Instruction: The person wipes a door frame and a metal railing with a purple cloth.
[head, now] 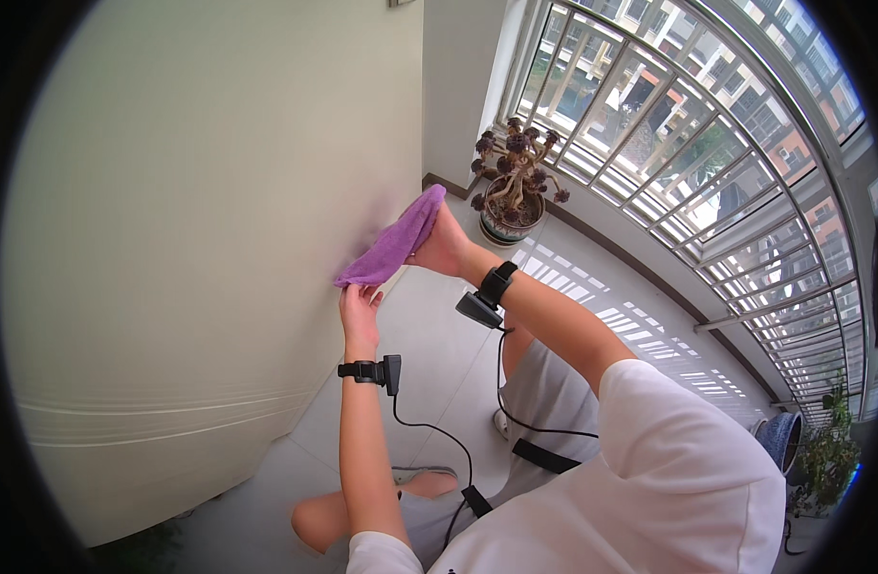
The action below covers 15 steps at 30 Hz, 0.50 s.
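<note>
A purple cloth (396, 244) is stretched at a slant against the glossy cream panel (216, 215), which shows a faint purple reflection beside it. My right hand (442, 247) holds the upper part of the cloth, its fingers mostly hidden behind the fabric. At the lower corner, my left hand (359, 316) has its fingertips on the cloth's edge, with some fingers partly covered. Each wrist wears a black strap with a small device, the left wrist device (392, 374) and the right wrist device (480, 309), both trailing thin black cables.
Past my right hand, a potted succulent (511, 226) with bare twisted stems stands on the tiled floor (439, 337) near the wall corner. Metal window railings (668, 107) curve along the right. A blue pot (778, 441) and a leafy plant (830, 455) stand at the far right.
</note>
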{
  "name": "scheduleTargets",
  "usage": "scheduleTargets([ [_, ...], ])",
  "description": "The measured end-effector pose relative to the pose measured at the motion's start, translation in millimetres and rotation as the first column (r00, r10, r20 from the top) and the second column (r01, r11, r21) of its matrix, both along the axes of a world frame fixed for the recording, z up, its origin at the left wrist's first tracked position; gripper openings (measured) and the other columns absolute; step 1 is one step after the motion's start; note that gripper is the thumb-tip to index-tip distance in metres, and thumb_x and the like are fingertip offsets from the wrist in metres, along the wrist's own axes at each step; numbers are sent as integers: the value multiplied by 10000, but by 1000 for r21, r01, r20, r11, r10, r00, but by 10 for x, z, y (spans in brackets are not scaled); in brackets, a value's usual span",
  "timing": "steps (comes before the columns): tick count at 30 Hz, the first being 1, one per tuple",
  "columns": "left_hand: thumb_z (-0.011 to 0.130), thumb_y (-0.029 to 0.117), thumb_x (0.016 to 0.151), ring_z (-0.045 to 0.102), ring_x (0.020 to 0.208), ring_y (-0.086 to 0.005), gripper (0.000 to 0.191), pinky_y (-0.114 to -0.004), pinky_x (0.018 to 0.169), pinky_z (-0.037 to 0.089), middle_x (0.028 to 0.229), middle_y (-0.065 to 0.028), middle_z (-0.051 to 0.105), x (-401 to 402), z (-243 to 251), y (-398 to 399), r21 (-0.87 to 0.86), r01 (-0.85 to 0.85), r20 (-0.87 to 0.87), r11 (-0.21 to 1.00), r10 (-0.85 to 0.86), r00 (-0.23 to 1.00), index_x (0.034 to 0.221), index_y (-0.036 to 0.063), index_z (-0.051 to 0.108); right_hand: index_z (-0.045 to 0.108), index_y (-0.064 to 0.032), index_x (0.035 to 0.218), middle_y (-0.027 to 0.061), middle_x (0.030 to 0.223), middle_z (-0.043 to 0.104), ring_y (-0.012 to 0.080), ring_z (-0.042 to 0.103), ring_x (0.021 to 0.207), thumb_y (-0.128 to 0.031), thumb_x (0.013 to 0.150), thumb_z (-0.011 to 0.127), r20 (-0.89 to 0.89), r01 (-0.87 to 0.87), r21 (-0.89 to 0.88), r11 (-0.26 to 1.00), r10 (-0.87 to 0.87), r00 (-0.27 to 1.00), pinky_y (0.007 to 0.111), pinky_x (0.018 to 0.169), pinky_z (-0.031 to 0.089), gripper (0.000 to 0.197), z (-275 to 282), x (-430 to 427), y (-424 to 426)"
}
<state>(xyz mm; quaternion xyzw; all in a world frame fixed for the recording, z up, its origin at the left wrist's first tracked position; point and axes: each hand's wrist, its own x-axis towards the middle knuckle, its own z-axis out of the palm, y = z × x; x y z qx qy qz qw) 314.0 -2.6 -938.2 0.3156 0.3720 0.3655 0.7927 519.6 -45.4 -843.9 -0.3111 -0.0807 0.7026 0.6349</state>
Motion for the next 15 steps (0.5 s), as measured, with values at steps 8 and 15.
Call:
scheduleTargets([
  [8,534,315,1010,588,1101,-161,383,-380,931,470,1278,-25,575,-50,1564,-294,46,-185,-109,982,190,976,1341,136,468,538,-71,1356,115,1387,595,265,549,1302,-784,972,230,-44,-58,127,990,64,997,482,1126,384,867,1098,-225,-273],
  [15,600,371,977,578,1131,-177,515,-363,886,467,1306,-43,564,83,2850,-705,85,-182,-314,980,200,928,1396,148,400,462,-146,1433,70,1419,565,228,541,1318,-685,1013,369,159,1,277,961,-47,986,452,1130,399,690,2287,-11,-680],
])
